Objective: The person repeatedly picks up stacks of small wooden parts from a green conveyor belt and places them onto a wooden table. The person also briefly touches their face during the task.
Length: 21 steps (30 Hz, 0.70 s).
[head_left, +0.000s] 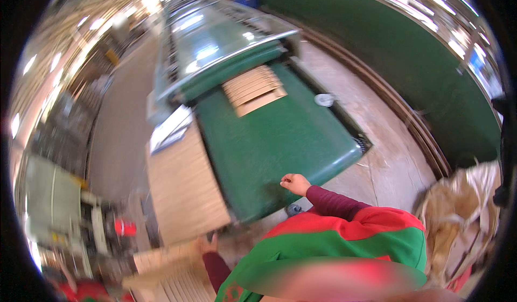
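Note:
My right hand [295, 184] is over the near end of a green conveyor belt [274, 140], with its fingers curled in and nothing visible in them. Lower down and to the left, my left hand [207, 244] is at the edge of a stack of brown cardboard pieces [180, 280]. Its thumb stands apart from the fingers, and blur hides whether it touches the cardboard. Farther along the belt lies an overlapping row of flat brown cardboard pieces [256, 89], by the mouth of a long machine [210, 43].
A brown board surface [183, 183] runs along the belt's left side, with white papers [171, 130] at its far end. A white round object [323, 100] sits on the belt's right edge. A green wall [377, 49] and a large tan sack [460, 216] stand to the right.

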Motion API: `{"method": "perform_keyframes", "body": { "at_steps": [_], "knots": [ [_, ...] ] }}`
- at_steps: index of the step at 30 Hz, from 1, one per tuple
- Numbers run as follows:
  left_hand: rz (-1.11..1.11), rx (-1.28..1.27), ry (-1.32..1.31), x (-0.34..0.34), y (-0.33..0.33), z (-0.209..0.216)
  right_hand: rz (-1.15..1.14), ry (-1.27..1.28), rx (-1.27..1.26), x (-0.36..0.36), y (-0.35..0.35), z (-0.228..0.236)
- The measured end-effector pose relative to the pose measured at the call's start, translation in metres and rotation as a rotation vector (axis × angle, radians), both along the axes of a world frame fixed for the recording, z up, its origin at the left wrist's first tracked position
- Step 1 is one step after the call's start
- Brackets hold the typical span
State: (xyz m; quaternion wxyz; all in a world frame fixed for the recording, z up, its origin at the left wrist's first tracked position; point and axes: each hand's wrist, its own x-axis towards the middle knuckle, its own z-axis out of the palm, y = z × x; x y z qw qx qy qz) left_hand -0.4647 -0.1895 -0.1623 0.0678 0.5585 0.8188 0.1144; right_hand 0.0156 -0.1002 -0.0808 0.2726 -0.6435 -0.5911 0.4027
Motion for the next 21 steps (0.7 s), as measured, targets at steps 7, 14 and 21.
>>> {"method": "perform_keyframes", "body": {
  "at_steps": [7,14,21],
  "knots": [
    [0.301,-0.383,0.147,-0.005,0.005,-0.045,-0.592,-0.063,-0.115,0.163,-0.012,-0.059],
    [0.216,-0.083,-0.153,-0.030,-0.011,-0.047,-0.794,0.261,-0.189,0.188,0.032,-0.075],
    [0.422,0.005,-0.769,-0.055,-0.024,-0.075,-0.563,0.393,-0.490,0.137,0.116,-0.093]
  ]
}}
